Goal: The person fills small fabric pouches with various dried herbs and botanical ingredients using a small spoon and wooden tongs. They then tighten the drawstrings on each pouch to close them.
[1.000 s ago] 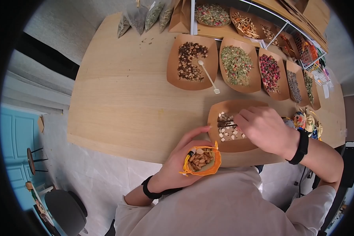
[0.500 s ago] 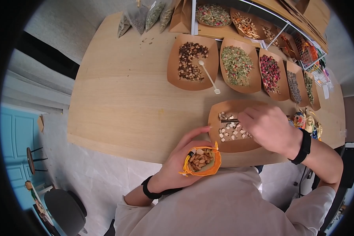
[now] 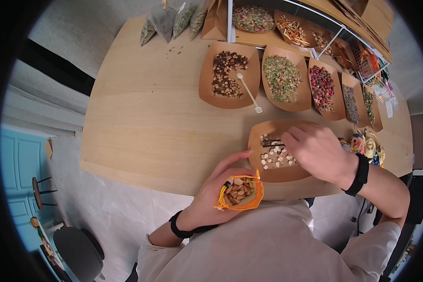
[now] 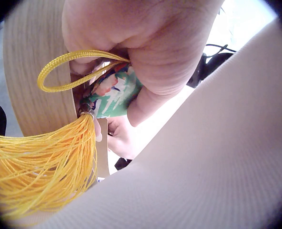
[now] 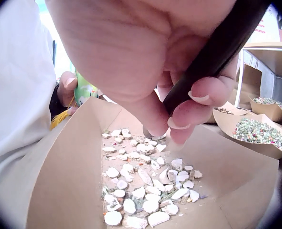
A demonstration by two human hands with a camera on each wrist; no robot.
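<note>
My left hand (image 3: 207, 195) grips a small drawstring pouch (image 3: 260, 199), its orange mouth facing up and brown dried slices (image 3: 238, 190) inside. In the left wrist view the pouch (image 4: 117, 93) shows green patterned cloth, a yellow cord loop (image 4: 59, 58) and a long yellow tassel (image 4: 50, 162). My right hand (image 3: 317, 152) pinches dark slim tongs (image 3: 271, 142), whose tips reach down among pale dried root slices (image 3: 278, 163) in a brown paper tray (image 3: 286, 177). In the right wrist view the dark handle (image 5: 212, 57) runs between thumb and fingers, and the tips are mostly hidden.
Behind stand more paper trays: brown pieces with a white spoon (image 3: 249, 91), green herbs (image 3: 282, 77), rosebuds (image 3: 323, 87), and narrower ones. A wire rack (image 3: 333, 42) with filled trays backs them. Colourful pouches (image 3: 369, 145) lie right. Clear bags (image 3: 183, 19) stand at the far edge.
My right hand and the tongs shifted slightly right over the tray, then back left to the slices at its upper left. My left hand and the pouch stay in place.
</note>
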